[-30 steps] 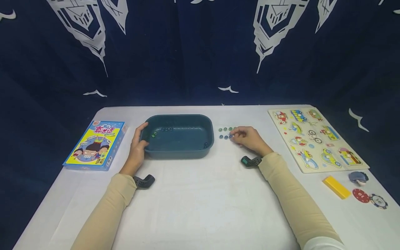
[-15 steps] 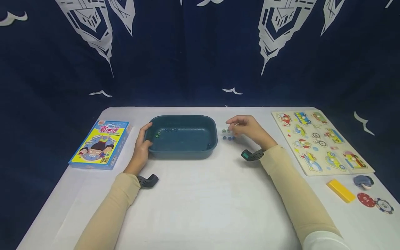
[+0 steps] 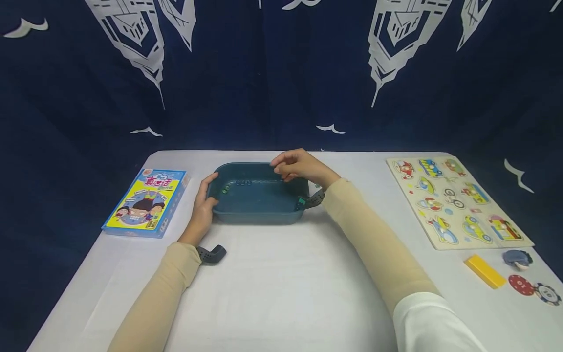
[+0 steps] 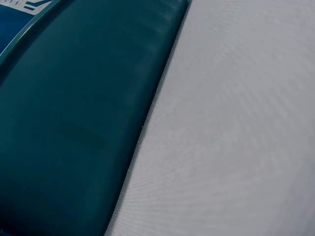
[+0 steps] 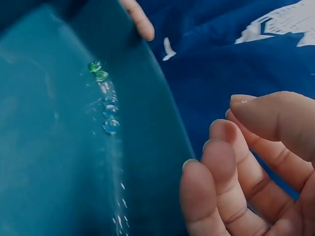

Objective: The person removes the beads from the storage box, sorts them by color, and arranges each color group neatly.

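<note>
The dark teal tray [image 3: 259, 218] sits on the white tabletop [image 3: 281, 293], at the centre of the head frame. The left hand [image 3: 201, 211] is at the tray's left end. Left grip state: grasping the tray, fingers along the outside of the end wall and thumb over the rim.

The right hand [image 3: 304, 168] is positioned over the tray's right end, at the far rim. Its fingers are bent and the thumb tip overlaps the index finger in the right wrist view. Right grip state: cannot be determined, because the contact area between thumb and index finger is hidden.

Two green beads [image 3: 226, 189] lie inside the tray, left of its middle. A short row of blue beads [image 3: 243, 183] lies to their right, along the foot of the far wall. The beads are glossy and translucent.

A blue-and-yellow box [image 3: 145, 203] lies flat at the left of the frame. A picture puzzle board [image 3: 457, 203] lies at the right. Below the board, at lower right, are a yellow block [image 3: 485, 272], a small blue-grey object [image 3: 517, 258], a red disc [image 3: 521, 285] and a black-and-white disc [image 3: 547, 294]. A navy curtain [image 3: 264, 73] with white motifs fills the upper frame.
</note>
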`<state>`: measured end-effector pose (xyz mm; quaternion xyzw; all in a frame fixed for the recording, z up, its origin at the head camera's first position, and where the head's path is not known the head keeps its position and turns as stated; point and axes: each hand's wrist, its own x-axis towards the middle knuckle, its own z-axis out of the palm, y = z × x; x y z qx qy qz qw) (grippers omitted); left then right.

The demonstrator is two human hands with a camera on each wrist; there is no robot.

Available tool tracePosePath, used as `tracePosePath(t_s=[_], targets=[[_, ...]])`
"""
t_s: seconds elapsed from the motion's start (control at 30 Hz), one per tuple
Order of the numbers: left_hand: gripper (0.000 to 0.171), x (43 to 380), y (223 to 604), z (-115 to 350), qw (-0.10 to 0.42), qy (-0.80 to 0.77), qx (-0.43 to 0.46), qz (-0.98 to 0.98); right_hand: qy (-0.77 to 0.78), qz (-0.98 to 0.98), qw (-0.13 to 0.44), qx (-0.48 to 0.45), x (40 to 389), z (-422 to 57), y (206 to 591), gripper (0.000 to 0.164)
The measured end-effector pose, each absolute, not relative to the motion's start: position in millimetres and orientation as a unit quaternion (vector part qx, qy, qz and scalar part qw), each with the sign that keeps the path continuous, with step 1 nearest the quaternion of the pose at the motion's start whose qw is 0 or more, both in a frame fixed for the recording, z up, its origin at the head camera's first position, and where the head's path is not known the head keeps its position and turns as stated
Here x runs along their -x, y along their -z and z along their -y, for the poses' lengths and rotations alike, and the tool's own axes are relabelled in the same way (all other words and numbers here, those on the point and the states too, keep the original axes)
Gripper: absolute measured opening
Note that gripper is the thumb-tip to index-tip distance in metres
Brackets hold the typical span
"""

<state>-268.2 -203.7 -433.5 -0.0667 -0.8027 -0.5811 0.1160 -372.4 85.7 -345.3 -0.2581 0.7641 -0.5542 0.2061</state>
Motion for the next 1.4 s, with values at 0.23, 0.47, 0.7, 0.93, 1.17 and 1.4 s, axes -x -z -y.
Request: tracePosePath(t_s=[0.23,0.47,0.7,0.93,1.17,1.4], targets=[[0.077,269.8,432.3,200.4,0.117,0.581,0.067,0.802,0.533,-0.766,0.246,0.263,382.9,-52.7,352.9,0.032],[0.077,268.9,431.9,200.1,0.110,0.576,0.060,0.808,0.468,-0.791,0.305,0.250,386.9,-28.9,357.7,0.034],[0.077,268.9,434.7,201.6,0.108,0.577,0.057,0.808,0.408,-0.816,0.332,0.240,390.7,-12.2,368.0,0.038],[0.077,268.4,432.4,201.1,0.111,0.582,0.063,0.803,0.391,-0.841,0.286,0.242,390.0,-4.8,377.1,0.027],[0.077,267.6,432.9,201.5,0.112,0.586,0.062,0.800,0.342,-0.854,0.295,0.259,391.4,-6.1,382.4,0.010],[0.077,266.7,431.2,202.8,0.111,0.576,0.058,0.808,0.348,-0.820,0.320,0.322,387.8,-12.6,362.4,0.019]])
